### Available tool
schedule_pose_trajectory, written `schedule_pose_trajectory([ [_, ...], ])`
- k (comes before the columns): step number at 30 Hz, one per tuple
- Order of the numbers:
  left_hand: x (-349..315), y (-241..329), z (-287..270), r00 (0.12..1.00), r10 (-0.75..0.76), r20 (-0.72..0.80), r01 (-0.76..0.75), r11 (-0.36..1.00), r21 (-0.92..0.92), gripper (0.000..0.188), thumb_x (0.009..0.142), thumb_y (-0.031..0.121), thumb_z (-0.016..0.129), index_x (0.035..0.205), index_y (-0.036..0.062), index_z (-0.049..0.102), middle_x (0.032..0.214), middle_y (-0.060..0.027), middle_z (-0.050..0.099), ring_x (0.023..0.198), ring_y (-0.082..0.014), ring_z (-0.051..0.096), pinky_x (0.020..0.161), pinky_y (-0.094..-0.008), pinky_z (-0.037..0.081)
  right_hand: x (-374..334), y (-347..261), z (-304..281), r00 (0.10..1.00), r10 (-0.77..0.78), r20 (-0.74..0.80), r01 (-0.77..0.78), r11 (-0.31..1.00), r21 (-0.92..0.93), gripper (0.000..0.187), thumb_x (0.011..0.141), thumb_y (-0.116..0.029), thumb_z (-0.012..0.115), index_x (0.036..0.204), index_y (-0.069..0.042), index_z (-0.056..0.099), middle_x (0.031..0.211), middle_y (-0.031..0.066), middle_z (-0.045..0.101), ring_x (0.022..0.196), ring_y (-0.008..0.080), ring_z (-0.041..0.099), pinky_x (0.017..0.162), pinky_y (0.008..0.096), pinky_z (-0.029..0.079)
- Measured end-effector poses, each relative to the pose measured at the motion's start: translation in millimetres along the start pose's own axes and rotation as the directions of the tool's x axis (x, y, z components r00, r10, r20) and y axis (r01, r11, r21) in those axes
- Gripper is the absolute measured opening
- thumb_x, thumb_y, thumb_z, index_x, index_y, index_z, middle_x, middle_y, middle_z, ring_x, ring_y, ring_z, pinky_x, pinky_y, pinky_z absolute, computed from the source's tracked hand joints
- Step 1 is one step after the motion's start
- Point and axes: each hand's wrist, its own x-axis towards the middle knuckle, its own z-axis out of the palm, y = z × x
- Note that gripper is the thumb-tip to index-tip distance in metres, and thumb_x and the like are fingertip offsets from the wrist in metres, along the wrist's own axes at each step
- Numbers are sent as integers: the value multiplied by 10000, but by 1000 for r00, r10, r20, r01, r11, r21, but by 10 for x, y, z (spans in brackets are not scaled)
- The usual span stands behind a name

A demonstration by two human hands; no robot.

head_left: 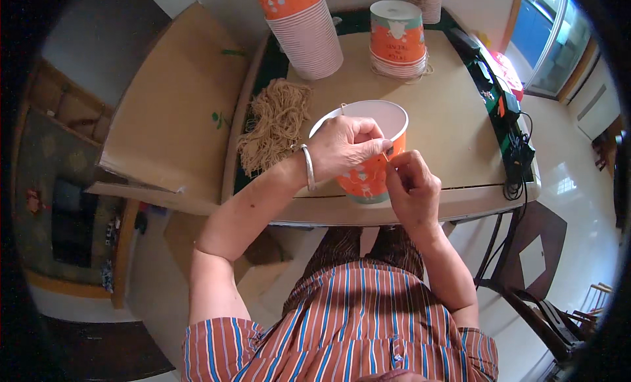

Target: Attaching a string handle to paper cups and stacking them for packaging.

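An orange paper bucket [365,183] with a white rim and pale printed figures stands upright at the table's near edge. My left hand [342,145] reaches across its rim, thumb and fingers closed on the bucket's right side. Close by, my right hand [415,185] is pinched against the outer wall. A thin light strand, apparently cord, shows between the two hands; its ends are hidden by my fingers. Another bit of cord [343,109] rises over the far left rim. Left of the bucket lies a loose pile of beige cords [273,126].
A tall nested stack of paper buckets [305,40] stands at the back left. Upside-down buckets [396,44] with cord hanging from them stand at the back. A large open cardboard box [177,99] adjoins the table's left side. Black cables [519,152] hang at the right edge.
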Motion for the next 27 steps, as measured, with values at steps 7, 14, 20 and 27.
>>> schedule_pose_trajectory([
  [7, -26, 79, -2, 997, -55, 51, 53, 998, 33, 203, 982, 209, 635, 1022, 12, 662, 893, -2, 686, 834, -53, 609, 742, -245, 510, -7, -37, -7, 1000, 12, 9, -13, 1000, 16, 118, 896, -41, 657, 884, -48, 540, 602, 61, 491, 518, 82, 440, 491, 271, 405],
  [14, -89, 88, 41, 995, -63, 80, 50, 986, 158, 191, 995, 173, 608, 1057, -1, 657, 893, 4, 679, 849, -60, 597, 772, -246, 505, -52, -9, 0, 999, 33, 9, -33, 999, -13, 122, 898, -62, 669, 893, -47, 548, 596, 66, 495, 514, 87, 428, 489, 276, 407],
  [20, -109, -4, 76, 977, 15, 214, -19, 1000, 16, 160, 973, 81, 592, 1076, -27, 650, 938, -25, 679, 887, -74, 595, 834, -257, 502, -138, -49, -3, 997, 70, -16, -70, 997, 15, 113, 886, -12, 670, 868, -37, 561, 609, -43, 482, 570, 5, 396, 497, 210, 335],
  [27, -102, 40, 87, 965, -16, 261, 5, 999, 42, 153, 950, 100, 629, 1046, -13, 665, 921, -26, 688, 867, -70, 605, 806, -258, 513, -199, -5, -24, 998, 68, 3, -68, 998, 2, 107, 884, -10, 666, 879, -35, 563, 606, -45, 473, 565, 7, 400, 496, 209, 336],
])
